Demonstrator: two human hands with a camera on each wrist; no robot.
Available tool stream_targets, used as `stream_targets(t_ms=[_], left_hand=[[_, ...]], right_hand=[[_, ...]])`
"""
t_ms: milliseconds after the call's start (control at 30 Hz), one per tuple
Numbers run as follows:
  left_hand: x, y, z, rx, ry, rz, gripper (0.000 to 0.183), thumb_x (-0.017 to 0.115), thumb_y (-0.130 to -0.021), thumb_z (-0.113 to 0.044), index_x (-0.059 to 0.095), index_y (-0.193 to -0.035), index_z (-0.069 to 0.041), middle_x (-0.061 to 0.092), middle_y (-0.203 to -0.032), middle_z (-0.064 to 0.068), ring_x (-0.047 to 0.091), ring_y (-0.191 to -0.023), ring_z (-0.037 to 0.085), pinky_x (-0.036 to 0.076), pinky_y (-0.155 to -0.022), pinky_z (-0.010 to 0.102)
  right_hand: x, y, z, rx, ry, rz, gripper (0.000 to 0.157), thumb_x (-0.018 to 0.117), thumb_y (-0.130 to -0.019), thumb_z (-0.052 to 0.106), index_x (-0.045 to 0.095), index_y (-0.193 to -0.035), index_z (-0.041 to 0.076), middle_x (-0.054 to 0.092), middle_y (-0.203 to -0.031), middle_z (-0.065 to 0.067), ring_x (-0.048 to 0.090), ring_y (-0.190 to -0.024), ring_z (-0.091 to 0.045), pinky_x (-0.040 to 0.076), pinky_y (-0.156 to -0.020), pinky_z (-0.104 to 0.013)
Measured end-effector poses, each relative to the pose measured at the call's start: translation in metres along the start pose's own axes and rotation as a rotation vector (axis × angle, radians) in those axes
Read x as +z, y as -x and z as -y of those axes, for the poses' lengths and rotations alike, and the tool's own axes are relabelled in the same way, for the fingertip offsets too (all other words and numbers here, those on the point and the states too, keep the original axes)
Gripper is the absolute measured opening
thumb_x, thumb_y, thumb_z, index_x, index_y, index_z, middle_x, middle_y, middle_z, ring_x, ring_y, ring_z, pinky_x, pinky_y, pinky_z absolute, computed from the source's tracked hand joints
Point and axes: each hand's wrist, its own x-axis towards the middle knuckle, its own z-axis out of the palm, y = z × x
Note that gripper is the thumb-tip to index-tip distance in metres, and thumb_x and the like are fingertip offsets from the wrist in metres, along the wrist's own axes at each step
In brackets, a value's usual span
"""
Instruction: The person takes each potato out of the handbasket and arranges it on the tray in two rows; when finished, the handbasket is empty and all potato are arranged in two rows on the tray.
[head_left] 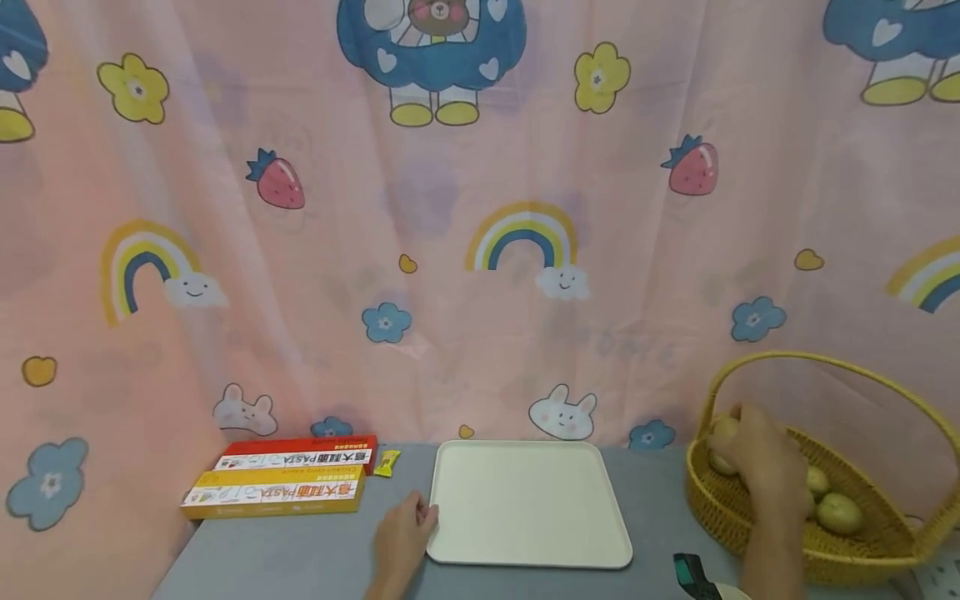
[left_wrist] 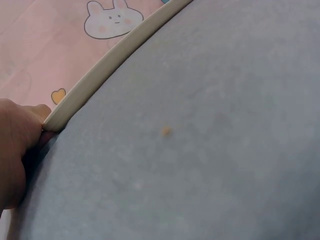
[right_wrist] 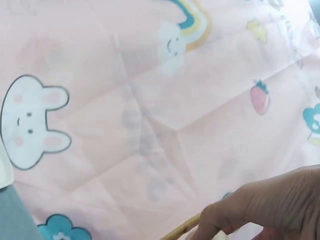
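A cream-coloured rectangular tray [head_left: 528, 504] lies flat on the grey table. My left hand [head_left: 405, 533] pinches its left rim near the front corner; in the left wrist view the tray's edge [left_wrist: 95, 75] sits between thumb and fingers. Over at the right, my right hand [head_left: 761, 454] reaches into a yellow woven basket [head_left: 720, 508] with a tall handle. Its fingers grip a potato [head_left: 722, 446] at the basket's left side. More potatoes [head_left: 839, 513] lie in the basket, partly hidden by the forearm. The right wrist view shows the hand [right_wrist: 260, 205] with only a pale bit of what it holds.
Two pasta boxes, one red [head_left: 300, 450] and one yellow [head_left: 277, 492], lie at the left of the table. Beside them is a small yellow wrapped packet [head_left: 387, 463]. A pink patterned curtain [head_left: 480, 350] hangs behind the table. The basket's handle arches above the right hand.
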Motion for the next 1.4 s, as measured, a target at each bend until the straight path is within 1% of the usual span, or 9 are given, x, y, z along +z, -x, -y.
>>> stream_targets(t_ms=[133, 267, 333, 500, 700, 900, 1067, 1233, 1400], left_hand=[[-0.002, -0.001, 0.001, 0.003, -0.009, -0.016, 0.028, 0.08, -0.09, -0.023, 0.056, -0.076, -0.016, 0.048, -0.062, -0.006, 0.041, -0.056, 0.008, 0.027, -0.055, 0.022], [-0.001, -0.002, 0.003, 0.012, -0.009, -0.006, 0.028, 0.079, -0.091, -0.025, 0.057, -0.076, -0.017, 0.049, -0.062, -0.007, 0.041, -0.056, 0.007, 0.027, -0.054, 0.021], [-0.001, -0.002, 0.003, 0.02, 0.002, -0.002, 0.028, 0.08, -0.091, -0.025, 0.057, -0.076, -0.016, 0.048, -0.062, -0.007, 0.041, -0.056, 0.007, 0.028, -0.054, 0.021], [-0.004, -0.002, 0.002, 0.042, 0.021, -0.025, 0.028, 0.081, -0.09, -0.024, 0.058, -0.077, -0.015, 0.048, -0.062, -0.006, 0.041, -0.056, 0.007, 0.027, -0.054, 0.021], [-0.005, 0.0, 0.0, 0.044, 0.015, -0.021, 0.028, 0.08, -0.09, -0.022, 0.057, -0.076, -0.015, 0.046, -0.061, -0.007, 0.04, -0.055, 0.007, 0.026, -0.054, 0.021], [-0.002, 0.001, -0.002, 0.039, 0.016, -0.031, 0.028, 0.079, -0.09, -0.022, 0.056, -0.075, -0.015, 0.046, -0.061, -0.007, 0.039, -0.055, 0.007, 0.026, -0.053, 0.022], [0.001, 0.001, -0.004, 0.021, 0.017, -0.022, 0.028, 0.079, -0.09, -0.022, 0.056, -0.075, -0.015, 0.047, -0.06, -0.007, 0.04, -0.055, 0.007, 0.026, -0.053, 0.021], [0.0, 0.002, -0.006, 0.002, 0.022, -0.029, 0.028, 0.08, -0.089, -0.021, 0.056, -0.075, -0.015, 0.047, -0.061, -0.007, 0.041, -0.056, 0.007, 0.027, -0.054, 0.021], [-0.004, 0.002, -0.005, 0.016, 0.02, -0.049, 0.029, 0.08, -0.089, -0.02, 0.055, -0.074, -0.016, 0.046, -0.061, -0.008, 0.039, -0.056, 0.006, 0.026, -0.054, 0.022]], right_hand=[[0.004, 0.005, 0.018, -0.102, -0.048, -0.05, 0.065, 0.046, -0.102, 0.04, 0.04, -0.145, -0.009, 0.049, -0.14, -0.041, 0.057, -0.111, -0.057, 0.048, -0.084, -0.061], [0.021, 0.005, 0.039, -0.274, -0.126, -0.128, 0.059, 0.053, -0.104, 0.036, 0.046, -0.14, -0.01, 0.062, -0.12, -0.039, 0.067, -0.091, -0.04, 0.053, -0.072, -0.046], [0.03, 0.003, 0.052, -0.344, -0.176, -0.134, 0.055, 0.06, -0.102, 0.031, 0.048, -0.138, -0.009, 0.067, -0.104, -0.03, 0.065, -0.08, -0.027, 0.051, -0.066, -0.038], [0.056, -0.004, 0.09, -0.424, -0.289, -0.1, 0.053, 0.07, -0.098, 0.027, 0.051, -0.137, -0.003, 0.068, -0.091, -0.018, 0.06, -0.071, -0.019, 0.049, -0.062, -0.032], [0.097, -0.01, 0.13, -0.488, -0.379, -0.086, 0.046, 0.072, -0.096, 0.017, 0.055, -0.135, 0.0, 0.069, -0.095, -0.019, 0.064, -0.078, -0.019, 0.052, -0.062, -0.026], [0.149, -0.013, 0.169, -0.484, -0.5, 0.034, 0.044, 0.069, -0.095, 0.009, 0.05, -0.135, 0.003, 0.065, -0.11, -0.023, 0.066, -0.082, -0.022, 0.056, -0.068, -0.029], [0.195, -0.01, 0.191, -0.403, -0.673, 0.193, 0.042, 0.065, -0.096, 0.005, 0.045, -0.134, 0.008, 0.061, -0.1, -0.018, 0.068, -0.073, -0.025, 0.056, -0.065, -0.029], [0.23, -0.008, 0.201, -0.432, -0.701, 0.284, 0.032, 0.064, -0.096, 0.005, 0.057, -0.127, 0.008, 0.062, -0.094, -0.016, 0.062, -0.068, -0.018, 0.047, -0.057, -0.02], [0.253, -0.005, 0.202, -0.507, -0.677, 0.377, 0.049, 0.069, -0.092, -0.003, 0.053, -0.138, 0.002, 0.06, -0.12, -0.03, 0.068, -0.089, -0.027, 0.055, -0.074, -0.029]])
